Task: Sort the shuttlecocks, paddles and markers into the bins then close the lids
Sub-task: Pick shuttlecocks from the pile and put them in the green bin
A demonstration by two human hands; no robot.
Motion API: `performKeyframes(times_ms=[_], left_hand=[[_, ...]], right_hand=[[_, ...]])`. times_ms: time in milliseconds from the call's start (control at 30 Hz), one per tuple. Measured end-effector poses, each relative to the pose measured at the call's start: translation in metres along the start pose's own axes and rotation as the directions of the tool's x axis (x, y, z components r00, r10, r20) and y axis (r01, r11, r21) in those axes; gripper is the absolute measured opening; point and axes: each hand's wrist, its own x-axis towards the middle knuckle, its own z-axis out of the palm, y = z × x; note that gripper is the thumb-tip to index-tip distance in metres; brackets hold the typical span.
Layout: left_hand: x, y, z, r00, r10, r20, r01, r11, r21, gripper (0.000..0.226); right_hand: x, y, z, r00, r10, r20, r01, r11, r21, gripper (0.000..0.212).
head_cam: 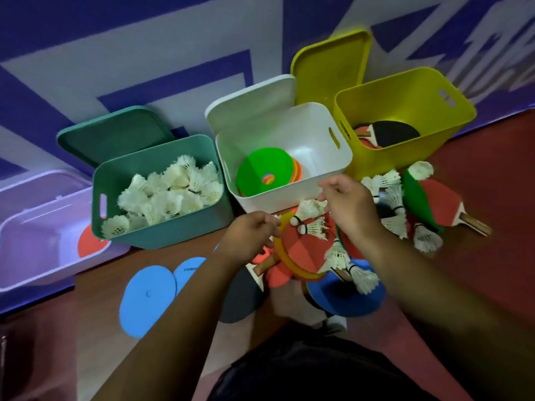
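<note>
The unsorted pile [315,244] lies on the red-brown floor [477,270] just in front of the white bin [289,198]: red paddles, shuttlecocks and flat markers heaped over one another. Our left hand [249,238] curls its fingers round the near-left rim of a yellow ring marker [281,257], which lies across a red paddle [301,250] on top of the heap. Our right hand [351,209] hangs over the pile's far side, fingers bent down with their tips at the feathers of a shuttlecock [309,210] (whether they pinch it we cannot tell). Loose shuttlecocks [393,198] crowd against a second paddle [437,204] at the foot of the yellow bin [385,166], with a green marker [414,195] lying over it. A blue disc marker [347,299] sticks out under the heap's near side. Behind, the teal bin [173,230] is full of sorted shuttlecocks [173,189], the white bin holds a green-topped stack of markers [263,169], and the yellow bin holds sorted paddles [390,133]. The teal lid [115,131], white lid [254,102] and yellow lid [330,59] each lean against the purple-and-white wall [86,68] behind their bins. A lilac bin [29,241] stands just beside the teal one, with an orange marker [88,241] at the teal bin's near-left corner. Two blue markers [147,296] lie to our left, apart from the pile. Open floor shows beyond the second paddle's handle on the right.
</note>
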Motion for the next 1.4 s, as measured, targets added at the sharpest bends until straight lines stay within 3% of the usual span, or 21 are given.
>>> performKeyframes(times_ms=[167, 267, 400, 633, 700, 833, 1033, 1233, 1300, 1400], left_hand=[[0.017, 0.004, 0.064, 0.998, 0.053, 0.028, -0.058, 0.974, 0.22, 0.012], [0.028, 0.004, 0.09, 0.993, 0.12, -0.013, -0.098, 0.87, 0.484, 0.031], [0.044, 0.007, 0.109, 0.993, 0.092, -0.075, -0.016, 0.726, 0.688, 0.056], [0.068, 0.011, 0.126, 0.993, 0.017, -0.115, 0.081, 0.602, 0.794, 0.046], [0.072, 0.009, 0.13, 0.992, -0.016, -0.123, 0.112, 0.552, 0.826, 0.039], [0.079, 0.003, 0.136, 0.991, -0.016, -0.132, 0.121, 0.51, 0.852, 0.035], [0.081, 0.001, 0.139, 0.981, 0.013, -0.194, 0.158, 0.524, 0.837, 0.027], [0.082, -0.008, 0.138, 0.988, 0.02, -0.153, 0.126, 0.462, 0.878, 0.039], [0.079, -0.011, 0.138, 0.984, 0.039, -0.176, 0.134, 0.496, 0.858, 0.039], [0.073, -0.015, 0.136, 0.976, 0.048, -0.214, 0.143, 0.601, 0.786, 0.043]], right_hand=[[-0.009, 0.04, -0.057, 0.989, 0.138, -0.048, -0.139, 0.99, -0.017, 0.02], [-0.017, 0.062, -0.078, 0.98, 0.198, -0.027, -0.199, 0.98, -0.033, 0.022], [-0.028, 0.085, -0.092, 0.975, 0.218, 0.031, -0.217, 0.975, -0.037, 0.021], [-0.027, 0.118, -0.101, 0.97, 0.202, 0.138, -0.188, 0.976, -0.11, 0.021], [-0.027, 0.123, -0.102, 0.972, 0.144, 0.187, -0.106, 0.974, -0.202, 0.019], [-0.032, 0.134, -0.103, 0.934, -0.062, 0.352, 0.206, 0.899, -0.388, 0.017], [-0.04, 0.137, -0.09, 0.851, -0.073, 0.52, 0.444, 0.63, -0.638, 0.028], [-0.04, 0.136, -0.074, 0.809, -0.049, 0.585, 0.536, 0.468, -0.702, 0.038], [-0.042, 0.135, -0.071, 0.799, -0.051, 0.599, 0.563, 0.411, -0.717, 0.053], [-0.045, 0.129, -0.068, 0.804, -0.096, 0.587, 0.572, 0.393, -0.72, 0.035]])
